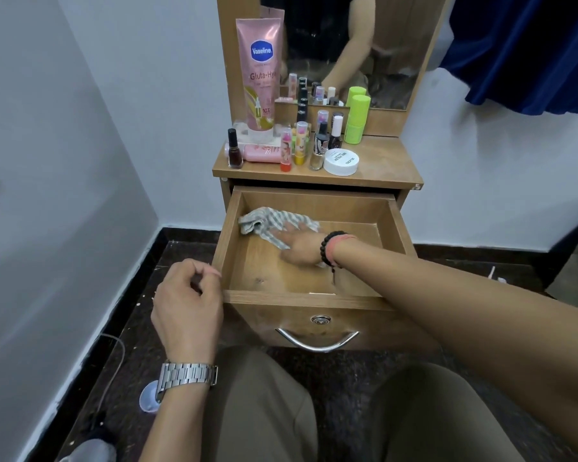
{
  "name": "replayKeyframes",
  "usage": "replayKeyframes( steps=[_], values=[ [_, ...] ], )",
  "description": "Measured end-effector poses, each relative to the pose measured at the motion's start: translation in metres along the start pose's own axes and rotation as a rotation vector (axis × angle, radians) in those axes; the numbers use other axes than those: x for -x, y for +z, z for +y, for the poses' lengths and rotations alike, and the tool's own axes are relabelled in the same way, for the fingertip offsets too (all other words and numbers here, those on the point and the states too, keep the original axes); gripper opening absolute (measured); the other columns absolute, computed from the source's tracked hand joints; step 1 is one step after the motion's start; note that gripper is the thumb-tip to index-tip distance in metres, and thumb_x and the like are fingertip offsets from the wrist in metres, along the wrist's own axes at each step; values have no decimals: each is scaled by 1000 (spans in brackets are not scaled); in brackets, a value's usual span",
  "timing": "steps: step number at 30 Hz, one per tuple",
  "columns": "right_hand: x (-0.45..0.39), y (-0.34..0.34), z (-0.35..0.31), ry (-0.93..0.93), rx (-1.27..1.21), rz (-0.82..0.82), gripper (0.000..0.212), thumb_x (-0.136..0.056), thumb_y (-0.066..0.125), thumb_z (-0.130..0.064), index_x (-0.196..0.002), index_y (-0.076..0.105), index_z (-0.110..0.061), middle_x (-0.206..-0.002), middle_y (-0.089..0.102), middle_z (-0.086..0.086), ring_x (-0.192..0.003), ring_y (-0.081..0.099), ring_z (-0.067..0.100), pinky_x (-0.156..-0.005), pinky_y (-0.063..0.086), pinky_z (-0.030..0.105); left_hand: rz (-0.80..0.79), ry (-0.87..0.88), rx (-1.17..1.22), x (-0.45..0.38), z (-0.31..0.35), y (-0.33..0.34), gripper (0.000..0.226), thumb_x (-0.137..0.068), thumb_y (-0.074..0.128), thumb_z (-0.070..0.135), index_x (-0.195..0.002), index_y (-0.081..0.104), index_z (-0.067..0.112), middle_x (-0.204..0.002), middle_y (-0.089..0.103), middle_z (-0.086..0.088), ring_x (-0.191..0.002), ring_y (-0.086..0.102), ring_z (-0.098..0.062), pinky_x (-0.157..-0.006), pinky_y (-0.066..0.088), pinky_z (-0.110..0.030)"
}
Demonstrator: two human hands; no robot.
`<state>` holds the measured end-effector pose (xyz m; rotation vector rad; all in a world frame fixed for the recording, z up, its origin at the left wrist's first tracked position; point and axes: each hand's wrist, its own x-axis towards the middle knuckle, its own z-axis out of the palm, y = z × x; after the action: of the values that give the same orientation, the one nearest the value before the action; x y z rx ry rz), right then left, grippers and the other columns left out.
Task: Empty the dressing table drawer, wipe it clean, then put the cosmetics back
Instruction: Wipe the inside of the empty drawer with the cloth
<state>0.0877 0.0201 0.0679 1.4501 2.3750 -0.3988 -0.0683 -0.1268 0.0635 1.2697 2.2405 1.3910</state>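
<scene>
The wooden drawer [234,228] of the dressing table stands pulled out, with only a grey checked cloth [267,221] inside. My right hand [301,245] lies flat on the cloth with fingers spread, pressing it against the drawer floor near the back left. My left hand [187,301] hovers at the drawer's front left corner, fingers loosely curled, holding nothing. The cosmetics stand on the table top [381,161]: a tall pink Vaseline tube [261,75], a dark nail polish bottle [235,150], several lip balms [294,145], a white round jar [341,161] and a green stick [357,118].
A mirror [364,45] rises behind the table top. White walls close in on the left and right, and a blue curtain [531,51] hangs at upper right. My knees sit below the drawer front with its metal handle [317,341]. The floor is dark.
</scene>
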Motion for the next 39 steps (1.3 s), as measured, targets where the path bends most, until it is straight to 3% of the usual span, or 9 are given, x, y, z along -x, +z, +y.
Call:
replayKeyframes(
  steps=[4, 7, 10, 13, 16, 19, 23, 34, 39],
  values=[
    [-6, -14, -32, -111, -8, 17, 52, -101, 33, -22, -152, 23, -14, -160, 12, 13, -147, 13, 33, -116, 15, 44, 9, 13, -5, -2, -3, 2, 20, -82, 55, 11, -69, 62, 25, -81, 64, 9, -72, 55, -16, -65, 40, -32],
    [3, -12, -33, -157, -43, -90, 60, -95, 39, -13, -152, 24, -23, -158, 25, 9, -136, 38, 25, -98, 41, 32, 4, 20, -9, -3, -4, 2, 20, -82, 54, 12, -70, 62, 25, -81, 65, 9, -71, 55, -15, -63, 43, -33],
    [35, -11, -24, -247, -43, -208, 61, -94, 41, -4, -148, 35, -32, -153, 36, 0, -87, 62, -3, -65, 49, 10, -1, 17, -9, -3, -4, 2, 18, -82, 54, 13, -71, 62, 25, -81, 65, 9, -73, 56, -16, -65, 43, -34],
    [59, -9, -8, -212, -17, -216, 42, -94, 44, -3, -130, 61, -18, -131, 61, 1, -93, 64, 8, -81, 49, 13, -8, 9, 3, -2, -3, 2, 18, -82, 54, 12, -71, 62, 24, -81, 65, 8, -74, 56, -17, -66, 43, -34],
    [63, -8, 32, 80, 182, -157, 24, -98, 44, -17, -102, 66, -7, -101, 67, 6, -88, 60, 24, -78, 49, 27, -12, 1, 12, -1, -2, 1, 18, -81, 54, 12, -70, 62, 23, -82, 65, 7, -72, 56, -18, -67, 47, -37],
    [58, 2, 69, 290, 412, -222, 38, -101, 40, -26, -133, 51, -9, -134, 55, 10, -120, 54, 30, -98, 44, 40, -15, -5, 16, 0, -1, 1, 17, -82, 54, 12, -71, 63, 22, -83, 66, 6, -74, 56, -18, -69, 45, -36],
    [35, 1, 78, 376, 421, -150, 43, -102, 30, -31, -137, 46, -13, -146, 44, 10, -135, 38, 30, -111, 25, 47, -14, -4, 24, 1, 2, 0, 19, -82, 55, 11, -70, 63, 23, -81, 65, 6, -73, 55, -18, -68, 45, -35],
    [-12, -14, 3, 132, 207, 144, 27, -96, 45, -22, -113, 61, -8, -118, 63, 12, -104, 62, 29, -77, 47, 33, 10, 3, -7, -1, 1, 3, 19, -82, 55, 11, -69, 63, 23, -78, 63, 7, -70, 53, -14, -63, 34, -29],
    [-31, -14, -32, -48, 107, 127, 22, -95, 49, -21, -111, 60, -10, -100, 58, 10, -94, 54, 28, -75, 40, 30, 16, 0, -4, -2, 0, 3, 19, -81, 55, 11, -69, 63, 23, -80, 64, 8, -72, 54, -15, -65, 36, -29]
  ],
)
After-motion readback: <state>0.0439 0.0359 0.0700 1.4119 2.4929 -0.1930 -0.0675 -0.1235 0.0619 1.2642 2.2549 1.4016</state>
